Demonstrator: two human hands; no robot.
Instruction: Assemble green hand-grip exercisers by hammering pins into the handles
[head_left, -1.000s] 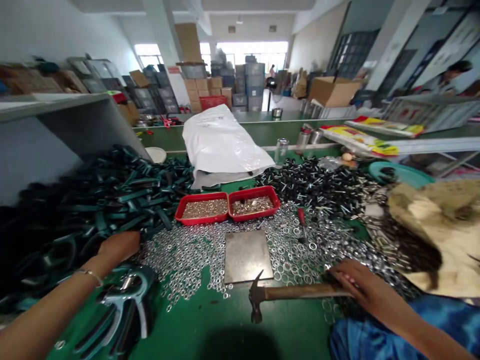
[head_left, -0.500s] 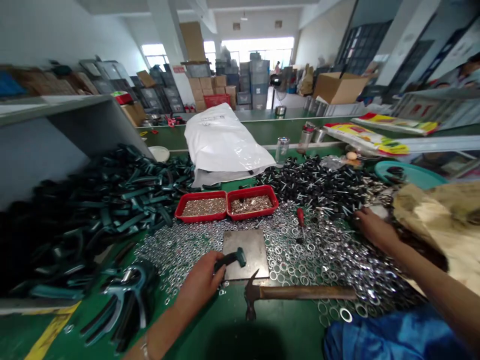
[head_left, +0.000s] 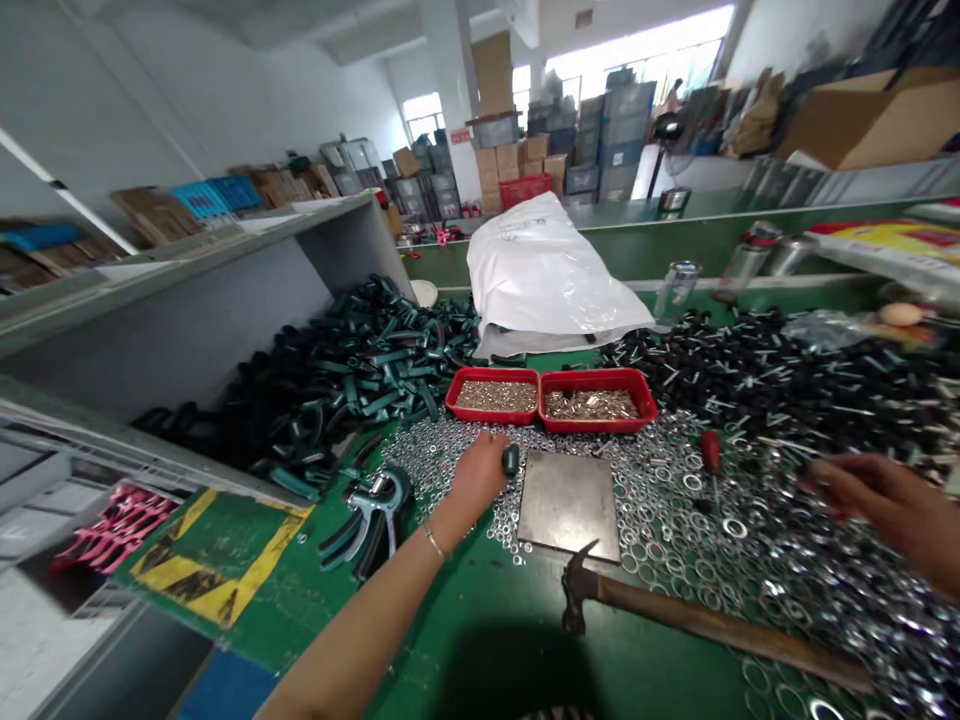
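My left hand is shut on a dark green grip handle, most of it hidden in my fingers, just off the upper left corner of a square steel plate. Washers lie spread around that plate. My right hand hangs above washers and black-headed bolts at the right edge, and anything small in its fingers cannot be seen. A claw hammer lies below the plate, and a red-handled screwdriver rests among the washers.
Two red trays of small metal parts stand beyond the plate. A heap of dark green handles lies beside a grey shelf. A white plastic sack lies behind the trays. A spring hand grip sits near my left arm.
The view has swung left. My left hand has moved with the green handle from the plate's lower left toward its upper left corner. My right hand has come up off the bolts.
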